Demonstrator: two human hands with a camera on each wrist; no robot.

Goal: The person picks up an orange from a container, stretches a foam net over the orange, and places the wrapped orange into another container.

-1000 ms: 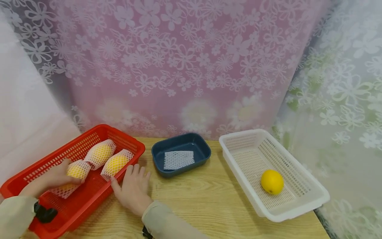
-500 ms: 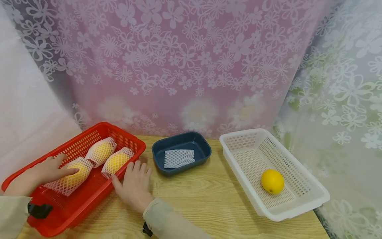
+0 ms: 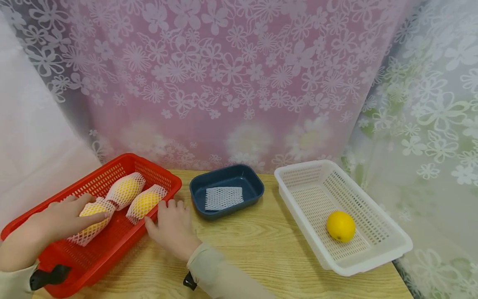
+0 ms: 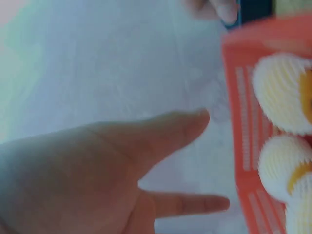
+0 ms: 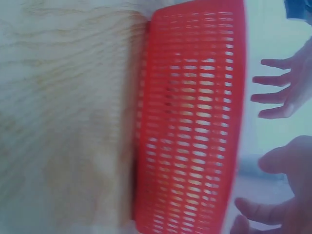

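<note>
the left hand (image 3: 61,220), fingers spread, hangs over the red basket (image 3: 121,244), where three net-wrapped yellow fruits (image 3: 127,190) lie. the right hand (image 3: 175,227), thumb apart from its fingers, is at the basket's side; touching or just beside, i cannot tell.

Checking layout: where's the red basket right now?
Head view, left end of the table: the red basket stands left of the blue tray, the left hand over it, the right hand at its rim.

Dk blue tray (image 3: 246,185) nr back of table (image 3: 276,253), foam net (image 3: 224,198) flat inside; white basket (image 3: 306,199) to R w/ 1 yellow fruit (image 3: 341,226). Pink floral curtain (image 3: 224,91) behind, whitish floral cloth (image 3: 429,124) far R.
</note>
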